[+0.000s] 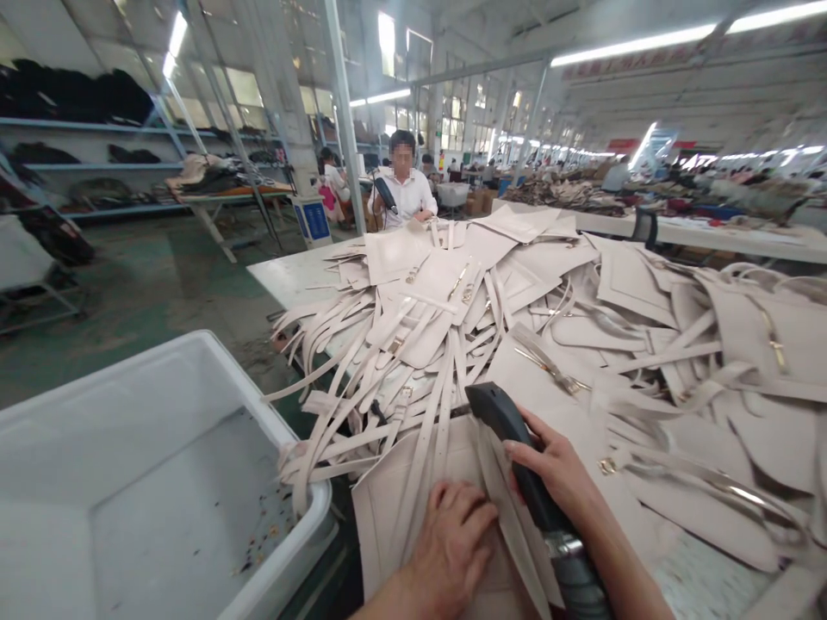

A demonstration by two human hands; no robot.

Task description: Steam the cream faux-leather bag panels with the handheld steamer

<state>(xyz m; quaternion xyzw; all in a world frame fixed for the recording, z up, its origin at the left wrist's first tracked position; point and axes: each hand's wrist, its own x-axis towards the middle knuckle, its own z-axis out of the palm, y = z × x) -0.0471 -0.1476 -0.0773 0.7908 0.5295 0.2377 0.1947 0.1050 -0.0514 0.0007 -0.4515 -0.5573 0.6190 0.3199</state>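
A beige leather piece [394, 499] with long straps lies at the near edge of the table. My left hand [452, 538] rests on it with curled fingers, pressing or gripping the material. In my right hand [549, 461] is a black handheld tool [507, 422], a hose or dark grip running down from its metal collar. The tool's head lies against the upturned edge of the leather piece, to the right of my left hand. Around both hands are heaps of beige bag parts [439, 280] with straps, buckles and gold zips.
A big white plastic bin [258, 405] with small scraps on its floor stands at the left, straps hanging over its right rim. Across the table [290, 271] sits a person in a white shirt [413, 200]. Shelves with dark goods [77, 95] stand at the far left.
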